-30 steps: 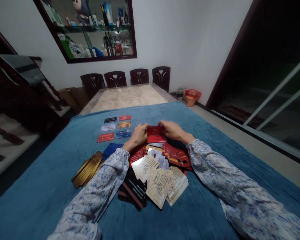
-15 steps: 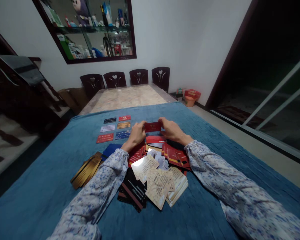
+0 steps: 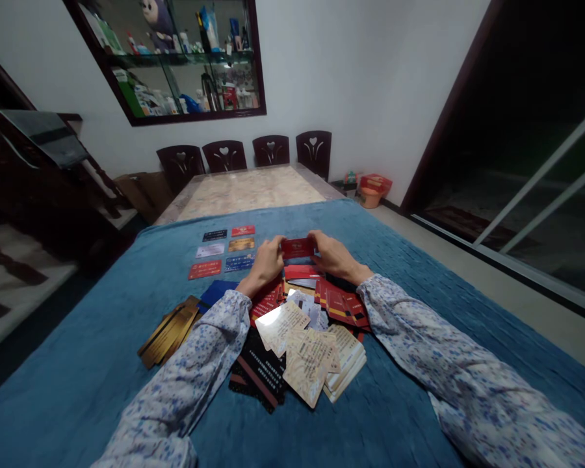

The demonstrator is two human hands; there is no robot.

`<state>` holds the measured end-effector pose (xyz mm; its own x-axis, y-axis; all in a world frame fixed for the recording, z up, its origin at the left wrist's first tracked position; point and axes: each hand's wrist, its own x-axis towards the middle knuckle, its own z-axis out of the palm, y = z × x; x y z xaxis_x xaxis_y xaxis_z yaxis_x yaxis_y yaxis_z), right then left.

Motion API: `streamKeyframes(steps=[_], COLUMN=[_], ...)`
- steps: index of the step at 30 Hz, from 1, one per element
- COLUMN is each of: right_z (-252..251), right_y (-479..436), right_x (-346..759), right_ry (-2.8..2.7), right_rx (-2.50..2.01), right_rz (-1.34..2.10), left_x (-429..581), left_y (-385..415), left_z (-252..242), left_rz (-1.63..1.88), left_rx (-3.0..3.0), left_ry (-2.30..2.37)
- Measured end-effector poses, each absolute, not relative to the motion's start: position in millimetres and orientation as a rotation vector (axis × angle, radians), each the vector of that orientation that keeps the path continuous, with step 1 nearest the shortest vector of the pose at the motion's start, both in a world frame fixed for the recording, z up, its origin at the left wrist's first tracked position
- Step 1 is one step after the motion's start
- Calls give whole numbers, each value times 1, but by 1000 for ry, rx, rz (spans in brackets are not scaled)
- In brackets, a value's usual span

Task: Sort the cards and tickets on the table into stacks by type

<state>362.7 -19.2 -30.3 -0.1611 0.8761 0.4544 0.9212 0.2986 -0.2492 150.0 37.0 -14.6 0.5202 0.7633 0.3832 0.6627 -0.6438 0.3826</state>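
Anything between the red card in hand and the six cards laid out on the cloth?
Nothing visible. The left hand and right hand hold the red card; beyond the left hand, only bare blue cloth reaches the six cards.

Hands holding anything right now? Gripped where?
A red card, above the card pile, pinched at its short ends: left hand on the left end, right hand on the right.

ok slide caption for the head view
Left hand and right hand hold a red card over a pile of cards on a blue cloth.
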Motion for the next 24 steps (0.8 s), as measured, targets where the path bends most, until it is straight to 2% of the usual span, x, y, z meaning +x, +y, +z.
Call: streamKeyframes(steps=[11, 24], right_z=[-29, -31], right_y=[-17, -15], right_x=[369, 372], right_ry=[-2025, -2042], right_rx=[-1488, -1525], right_rz=[-19, -32], left_x=[148, 148], left_y=[35, 31], left_z=[-13, -12], left_rz=[826, 705], left_rx=[2517, 2666], left_ry=[1179, 1229])
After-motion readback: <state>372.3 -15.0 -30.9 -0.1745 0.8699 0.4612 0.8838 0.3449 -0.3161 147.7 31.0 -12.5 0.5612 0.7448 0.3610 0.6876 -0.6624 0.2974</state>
